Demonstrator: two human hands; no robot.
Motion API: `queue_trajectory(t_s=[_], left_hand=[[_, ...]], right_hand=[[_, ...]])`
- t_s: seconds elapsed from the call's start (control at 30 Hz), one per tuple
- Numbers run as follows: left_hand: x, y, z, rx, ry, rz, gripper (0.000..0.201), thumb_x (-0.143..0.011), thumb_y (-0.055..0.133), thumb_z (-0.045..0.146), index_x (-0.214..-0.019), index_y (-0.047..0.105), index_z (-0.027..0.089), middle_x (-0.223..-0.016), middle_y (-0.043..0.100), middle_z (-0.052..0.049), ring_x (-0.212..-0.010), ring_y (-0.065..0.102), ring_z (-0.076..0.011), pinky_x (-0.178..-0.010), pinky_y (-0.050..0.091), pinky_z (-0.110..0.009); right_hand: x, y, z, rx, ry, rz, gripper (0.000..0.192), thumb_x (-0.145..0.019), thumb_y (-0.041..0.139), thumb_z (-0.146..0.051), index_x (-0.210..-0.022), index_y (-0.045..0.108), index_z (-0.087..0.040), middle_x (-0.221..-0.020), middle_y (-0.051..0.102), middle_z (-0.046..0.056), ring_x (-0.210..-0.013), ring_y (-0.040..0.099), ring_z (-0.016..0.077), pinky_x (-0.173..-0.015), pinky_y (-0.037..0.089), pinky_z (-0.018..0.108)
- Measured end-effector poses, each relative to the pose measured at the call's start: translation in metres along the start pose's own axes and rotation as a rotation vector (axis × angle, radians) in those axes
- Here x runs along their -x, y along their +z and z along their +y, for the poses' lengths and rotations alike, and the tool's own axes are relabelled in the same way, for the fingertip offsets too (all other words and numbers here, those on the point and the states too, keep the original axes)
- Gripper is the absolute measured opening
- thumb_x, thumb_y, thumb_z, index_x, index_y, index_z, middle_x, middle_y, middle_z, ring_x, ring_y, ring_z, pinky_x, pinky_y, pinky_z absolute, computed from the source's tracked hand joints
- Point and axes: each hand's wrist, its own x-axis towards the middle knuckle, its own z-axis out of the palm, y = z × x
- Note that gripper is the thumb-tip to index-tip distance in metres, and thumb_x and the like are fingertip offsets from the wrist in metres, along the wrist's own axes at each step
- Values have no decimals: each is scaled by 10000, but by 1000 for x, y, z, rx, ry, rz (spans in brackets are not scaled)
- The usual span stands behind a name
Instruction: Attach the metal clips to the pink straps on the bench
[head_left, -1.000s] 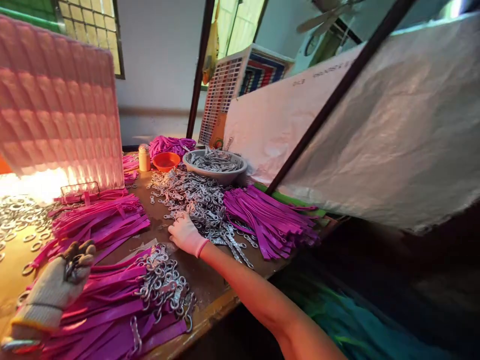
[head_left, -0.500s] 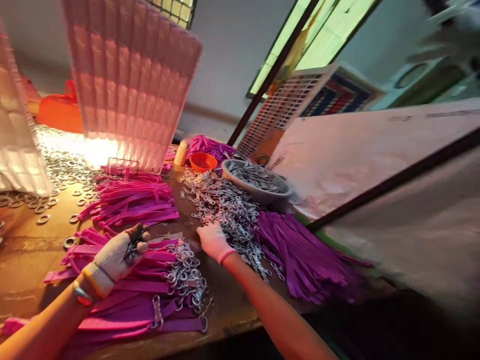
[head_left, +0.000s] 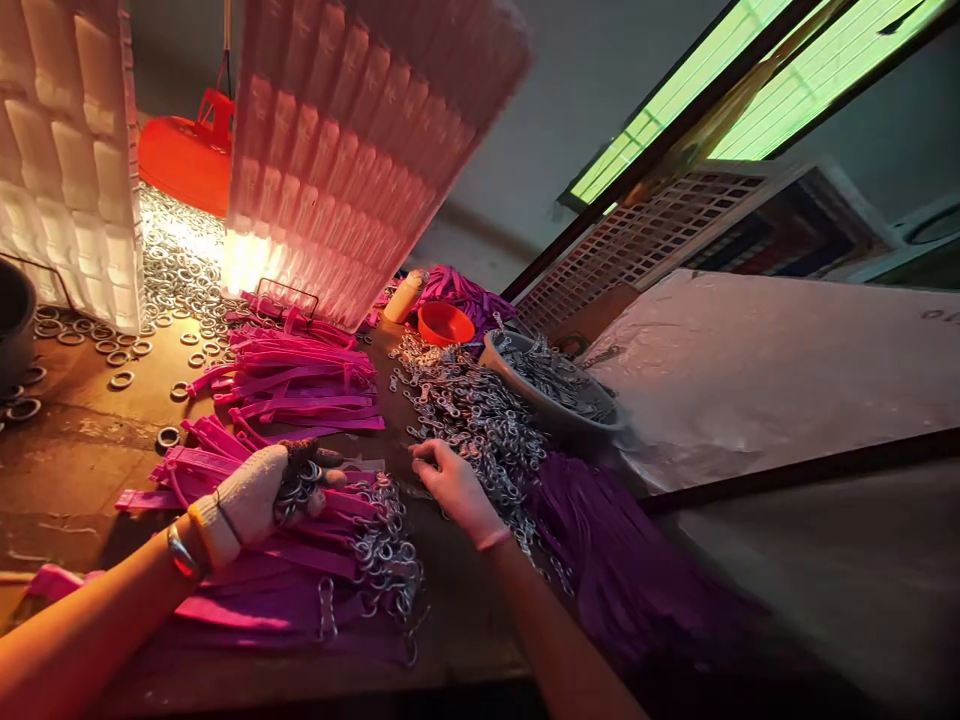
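My left hand [head_left: 262, 495], in a white knit glove with dark fingertips, is closed around a bunch of small silver metal clips with ring ends [head_left: 296, 492]. It hovers over a pile of pink straps [head_left: 277, 548], whose right ends carry more metal clips [head_left: 390, 550]. My right hand [head_left: 454, 490], in a thin pale glove, has thumb and forefinger pinched together at the left edge of a large heap of loose metal clips [head_left: 480, 425]. Whatever is between those fingertips is too small to make out.
Behind lie more pink straps [head_left: 300, 375], an orange bowl [head_left: 446, 324], a yellowish bottle [head_left: 405, 297] and a grey basin [head_left: 495, 355] of clips. Purple straps [head_left: 600, 550] hang at right. An orange lamp [head_left: 184, 165] lights metal rings [head_left: 180, 260] between translucent panels [head_left: 352, 150].
The view has shifted, so the lamp and rings show more fully. My left hand has turned, showing the clips in its fingers more clearly. My right hand has drawn slightly away from the heap.
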Motion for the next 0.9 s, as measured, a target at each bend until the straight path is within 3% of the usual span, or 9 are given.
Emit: queue_trajectory(t_s=[0.13,0.23,0.4,0.53,0.6,0.7,0.8,0.9], left_hand=[[-10,-6,-9,-24,59,31,254,-895,577,197,-1122,641,101,-838,756,-117,-433,592,-101,-318,372,-153],[-17,-10,-16,-54,143,39,255,-881,559,171,-1106,661,109,-859,760,-120,-436,581,-90,-355,393,-157],[-23,-12,-29,-85,275,-42,187,-808,642,192,-962,710,111,-681,699,-46,-464,575,-110,-429,434,-194],[-22,-8,-35,-19,254,-81,89,-791,621,157,-839,683,113,-661,676,-19,-560,622,-144,-548,493,-246],[-20,-7,-33,17,236,-54,82,-808,613,187,-787,658,122,-623,655,-11,-534,605,-137,-532,478,-240],[-15,-6,-27,-6,216,-19,202,-811,688,329,-822,668,128,-642,659,-21,-460,540,-101,-441,413,-202],[-7,-3,-23,-197,289,-2,290,-802,732,406,-872,681,130,-622,649,-22,-417,474,-73,-393,337,-177],[-3,0,-26,-398,360,15,349,-837,681,484,-764,630,147,-484,542,8,-374,392,-72,-365,255,-184]], right_hand=[[16,1,-30,-336,-66,111,262,-963,466,-357,-1107,597,-181,-880,698,22,-763,655,158,-733,519,278],[30,5,-64,-516,-201,218,242,-956,518,-302,-1154,615,-201,-992,691,42,-863,652,166,-826,521,297],[43,15,-112,-324,-518,196,416,-910,523,-117,-1304,562,-245,-1129,660,63,-1013,632,186,-896,510,298],[40,22,-128,-205,-640,138,338,-949,474,-119,-1221,624,-251,-1075,685,62,-955,640,185,-852,521,302],[39,23,-129,-288,-598,156,298,-965,474,-153,-1196,638,-247,-1052,693,59,-948,645,182,-855,522,304],[37,23,-129,-548,-338,210,259,-941,541,-209,-1181,635,-234,-1022,697,38,-926,656,170,-849,528,286],[37,23,-128,-769,-57,243,256,-899,600,-282,-1141,640,-207,-931,681,14,-835,649,155,-779,540,265],[40,25,-127,-836,32,221,283,-880,617,-323,-1128,651,-192,-910,665,16,-818,634,154,-764,538,266]])
